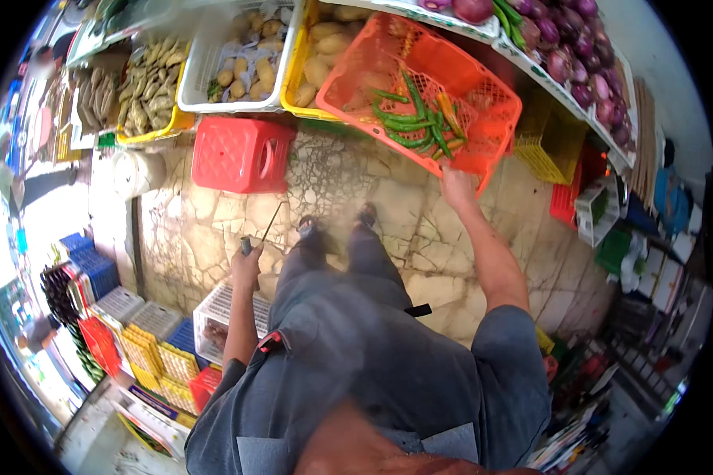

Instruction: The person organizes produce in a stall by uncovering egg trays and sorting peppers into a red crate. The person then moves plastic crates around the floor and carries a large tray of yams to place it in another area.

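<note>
My right hand (458,185) grips the near rim of an orange plastic crate (356,62), which rests tilted over the potato crates. Inside it lie green chilli peppers (415,119) and a few orange-red ones (447,111). On the left, my left hand (246,264) is closed around a grey cylindrical thing (246,245), too small to name surely. A thin dark rod (272,221) sticks out from the same hand toward the floor. Below the crate's left side, a red plastic stool (237,154) stands on the floor.
A white crate (193,95) and a yellow crate (291,101) hold potatoes. Red onions (570,59) fill a tray at upper right. A white bucket (135,173) stands left of the stool. Egg trays (139,350) and a white crate (205,332) are at lower left. People stand at far left.
</note>
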Tool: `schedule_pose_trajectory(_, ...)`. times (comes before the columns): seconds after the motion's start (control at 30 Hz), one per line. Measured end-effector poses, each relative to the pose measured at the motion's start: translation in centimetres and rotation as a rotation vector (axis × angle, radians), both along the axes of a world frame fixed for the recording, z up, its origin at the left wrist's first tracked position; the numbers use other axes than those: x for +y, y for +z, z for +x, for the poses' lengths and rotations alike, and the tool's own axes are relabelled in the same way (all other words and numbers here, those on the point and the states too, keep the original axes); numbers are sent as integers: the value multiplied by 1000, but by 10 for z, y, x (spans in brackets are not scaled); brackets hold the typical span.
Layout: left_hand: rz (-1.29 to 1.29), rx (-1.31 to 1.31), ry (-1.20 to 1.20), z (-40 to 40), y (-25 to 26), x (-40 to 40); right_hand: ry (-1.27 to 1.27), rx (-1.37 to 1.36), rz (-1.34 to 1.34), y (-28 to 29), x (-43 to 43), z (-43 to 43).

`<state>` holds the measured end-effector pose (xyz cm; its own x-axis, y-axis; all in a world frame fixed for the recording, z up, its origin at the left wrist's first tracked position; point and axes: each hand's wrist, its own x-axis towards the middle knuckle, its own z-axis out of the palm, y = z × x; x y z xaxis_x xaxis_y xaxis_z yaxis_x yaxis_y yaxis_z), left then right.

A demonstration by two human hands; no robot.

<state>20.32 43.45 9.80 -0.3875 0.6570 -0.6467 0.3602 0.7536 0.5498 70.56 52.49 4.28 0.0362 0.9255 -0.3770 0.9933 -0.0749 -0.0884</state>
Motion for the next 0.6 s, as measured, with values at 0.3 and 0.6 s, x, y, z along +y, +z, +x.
schedule_pose_trajectory(0.3, 55, -49, 317, -18, -22, -78, -19, 39, -8, 62, -40, -42)
schedule_pose_trajectory(0.6, 321, -152, 629, -46, -103, -188, 434, 313, 130, 137, -84, -158)
